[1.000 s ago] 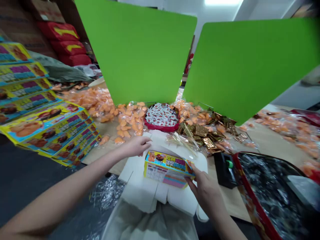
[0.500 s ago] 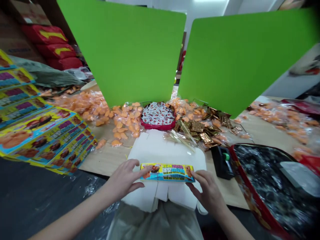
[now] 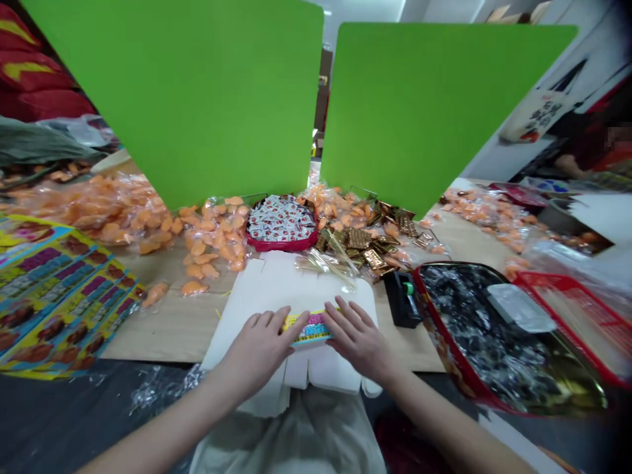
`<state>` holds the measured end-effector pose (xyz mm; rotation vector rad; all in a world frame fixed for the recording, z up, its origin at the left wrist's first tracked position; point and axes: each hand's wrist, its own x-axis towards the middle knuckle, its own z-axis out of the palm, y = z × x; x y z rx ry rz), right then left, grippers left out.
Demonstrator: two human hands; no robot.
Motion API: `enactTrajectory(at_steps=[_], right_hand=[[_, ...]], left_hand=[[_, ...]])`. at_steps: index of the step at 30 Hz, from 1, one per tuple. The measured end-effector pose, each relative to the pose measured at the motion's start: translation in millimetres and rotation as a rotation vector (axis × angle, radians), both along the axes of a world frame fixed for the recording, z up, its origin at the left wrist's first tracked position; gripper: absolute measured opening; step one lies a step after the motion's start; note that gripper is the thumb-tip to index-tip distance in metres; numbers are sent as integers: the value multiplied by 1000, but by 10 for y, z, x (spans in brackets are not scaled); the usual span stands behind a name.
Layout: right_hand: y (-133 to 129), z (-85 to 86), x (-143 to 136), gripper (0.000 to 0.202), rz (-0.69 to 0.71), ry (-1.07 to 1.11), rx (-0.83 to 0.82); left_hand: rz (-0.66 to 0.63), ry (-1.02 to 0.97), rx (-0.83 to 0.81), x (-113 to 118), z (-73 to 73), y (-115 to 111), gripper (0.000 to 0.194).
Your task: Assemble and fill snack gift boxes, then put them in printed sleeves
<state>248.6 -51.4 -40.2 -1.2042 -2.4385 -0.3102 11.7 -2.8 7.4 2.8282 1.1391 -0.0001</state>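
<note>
A small colourful printed box point(image 3: 309, 327) lies flat on a stack of white die-cut cardboard blanks point(image 3: 276, 286) at the table's near edge. My left hand point(image 3: 261, 342) presses down on the box's left part with fingers spread. My right hand point(image 3: 358, 339) presses on its right part, fingers flat and apart. Only a narrow strip of the box shows between the two hands.
Two green panels point(image 3: 197, 92) stand behind. Orange wrapped sweets point(image 3: 212, 240), a red tray of white packets point(image 3: 281, 224), gold packets point(image 3: 365, 240) and clear sleeves point(image 3: 323, 263) lie beyond. A tape dispenser point(image 3: 402, 299) and red-rimmed tin point(image 3: 474, 388) sit right; printed flat boxes point(image 3: 54, 296) lie left.
The box was held up on edge by my right hand, then laid flat on the white blanks. Both hands have closed in over it and now press it down.
</note>
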Motion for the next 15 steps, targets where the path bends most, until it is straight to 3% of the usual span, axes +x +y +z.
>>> enactTrajectory(at_steps=[3,5,7,8,10,12,15], right_hand=[[-290,-319,115,57,-248,309,41],[-399,-470,363,47,-644,620,-28],[-404,-513,738,41,-1054,867,-109],[-372,-500,948,39,-1195,932,-145],[-255,-443,1339,34,-1334,959,-235],[-96,-398,1613,27,-1380,963,-338],[130,-412,1753,22,-1399,1013,-469]], left_hand=[[-45,48,54,-13,-86,42,66],[-52,62,74,-44,-96,113,65],[-43,78,104,-40,-99,186,63],[-40,90,119,-22,-103,212,61],[-41,117,127,29,-113,233,61],[-42,141,114,70,-123,217,61],[-40,156,114,81,-131,184,61]])
